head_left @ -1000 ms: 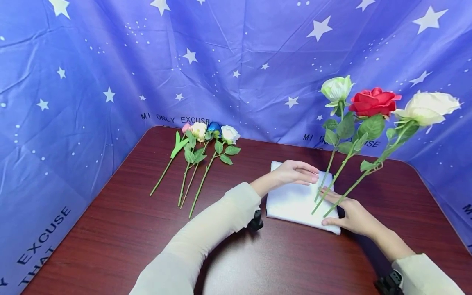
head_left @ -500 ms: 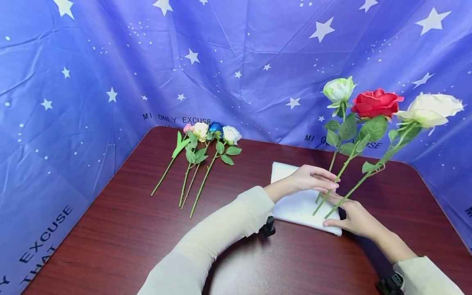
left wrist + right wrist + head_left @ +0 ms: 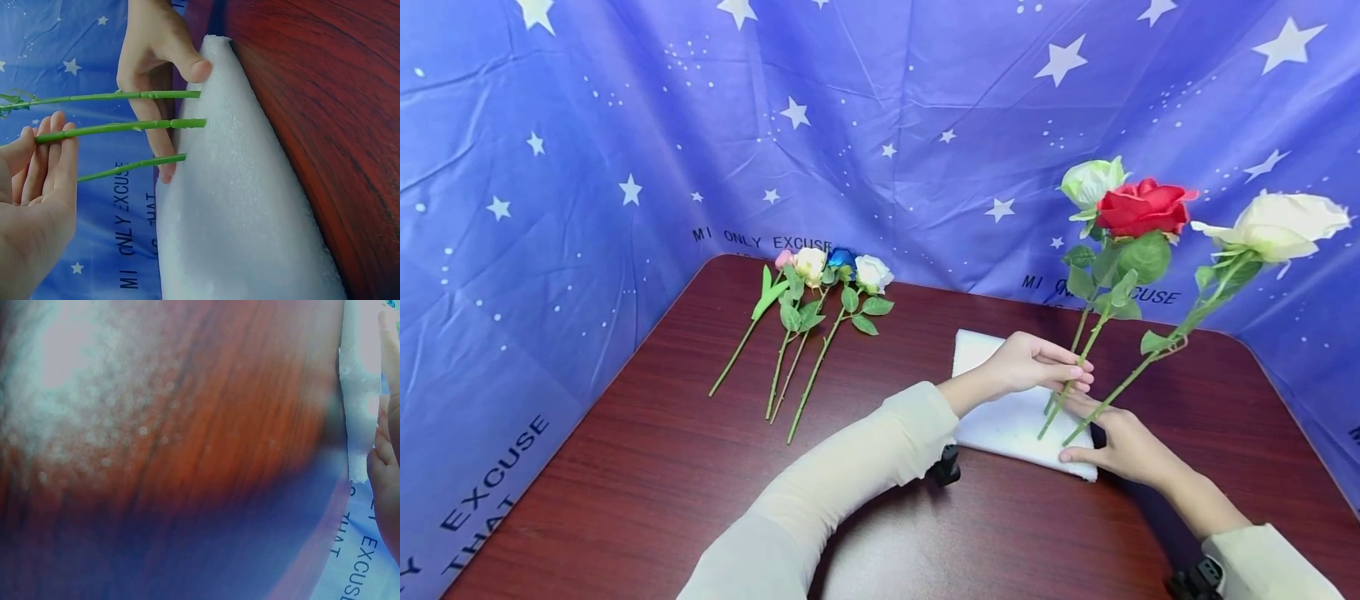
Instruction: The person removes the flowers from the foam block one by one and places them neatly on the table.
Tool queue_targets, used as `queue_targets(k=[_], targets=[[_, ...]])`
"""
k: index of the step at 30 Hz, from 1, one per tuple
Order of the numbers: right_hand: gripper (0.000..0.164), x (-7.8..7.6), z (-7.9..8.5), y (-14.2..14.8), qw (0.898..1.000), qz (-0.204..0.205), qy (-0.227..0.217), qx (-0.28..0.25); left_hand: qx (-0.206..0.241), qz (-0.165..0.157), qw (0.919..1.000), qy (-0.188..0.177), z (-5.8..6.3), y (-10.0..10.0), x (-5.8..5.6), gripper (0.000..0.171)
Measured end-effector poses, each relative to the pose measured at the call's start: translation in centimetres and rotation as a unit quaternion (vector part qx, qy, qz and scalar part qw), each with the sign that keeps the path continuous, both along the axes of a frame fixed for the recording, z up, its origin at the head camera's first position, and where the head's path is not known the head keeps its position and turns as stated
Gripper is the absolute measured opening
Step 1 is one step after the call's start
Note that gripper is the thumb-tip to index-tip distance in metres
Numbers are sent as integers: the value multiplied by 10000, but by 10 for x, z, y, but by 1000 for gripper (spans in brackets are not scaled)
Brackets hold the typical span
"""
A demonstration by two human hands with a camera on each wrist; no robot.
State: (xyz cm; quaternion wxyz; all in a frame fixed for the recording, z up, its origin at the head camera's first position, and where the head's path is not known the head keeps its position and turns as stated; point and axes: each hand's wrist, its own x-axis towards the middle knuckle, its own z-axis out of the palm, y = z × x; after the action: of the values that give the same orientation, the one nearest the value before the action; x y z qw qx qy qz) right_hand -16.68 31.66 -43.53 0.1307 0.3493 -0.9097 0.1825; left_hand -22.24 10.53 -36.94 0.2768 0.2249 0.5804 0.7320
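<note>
My left hand (image 3: 1028, 364) pinches the stem of a red rose (image 3: 1145, 207) between thumb and fingers, a little above a white foam block (image 3: 1015, 427). In the left wrist view, that green stem (image 3: 140, 125) stands in the block between two others. A pale green-white flower (image 3: 1091, 183) is behind the red rose, and a cream rose (image 3: 1279, 227) leans out to the right. My right hand (image 3: 1123, 443) rests at the block's right end with fingers extended, its thumb (image 3: 199, 70) at the near edge. The right wrist view catches only the foam's side (image 3: 361, 394).
On the dark wood table (image 3: 647, 467), to the left, lie a pink flower (image 3: 784, 259), a cream rose (image 3: 810, 267), a blue rose (image 3: 841, 262) and a white rose (image 3: 873, 273). Starry blue cloth (image 3: 880, 108) hangs behind and along the sides.
My left hand has moved right across the foam and taken hold of the red rose's stem. The red bloom has tipped slightly left. My right hand has stayed in place.
</note>
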Motion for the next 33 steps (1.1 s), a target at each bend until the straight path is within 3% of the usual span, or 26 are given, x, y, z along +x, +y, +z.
queue_targets(k=[11, 13, 14, 18, 23, 29, 33], targets=[[76, -2, 0, 2, 9999, 87, 39, 64, 101, 233, 9996, 84, -3, -3, -2, 25], [76, -2, 0, 2, 9999, 90, 31, 58, 109, 290, 9994, 156, -5, -3, -3, 24], [76, -2, 0, 2, 9999, 92, 23, 60, -3, 414, 9987, 281, -12, 1, -7, 24], [75, -2, 1, 1, 10000, 71, -40, 57, 42, 564, 9981, 234, -14, 1, -8, 23], [75, -1, 3, 0, 9999, 13, -101, 57, 119, 656, 9977, 112, -7, -4, -3, 22], [75, 0, 4, 0, 9999, 27, -90, 77, -102, 916, 9953, 291, -3, -5, 0, 21], [76, 0, 4, 0, 9999, 59, -57, 94, -418, 1077, 9914, 610, -2, -8, 0, 21]])
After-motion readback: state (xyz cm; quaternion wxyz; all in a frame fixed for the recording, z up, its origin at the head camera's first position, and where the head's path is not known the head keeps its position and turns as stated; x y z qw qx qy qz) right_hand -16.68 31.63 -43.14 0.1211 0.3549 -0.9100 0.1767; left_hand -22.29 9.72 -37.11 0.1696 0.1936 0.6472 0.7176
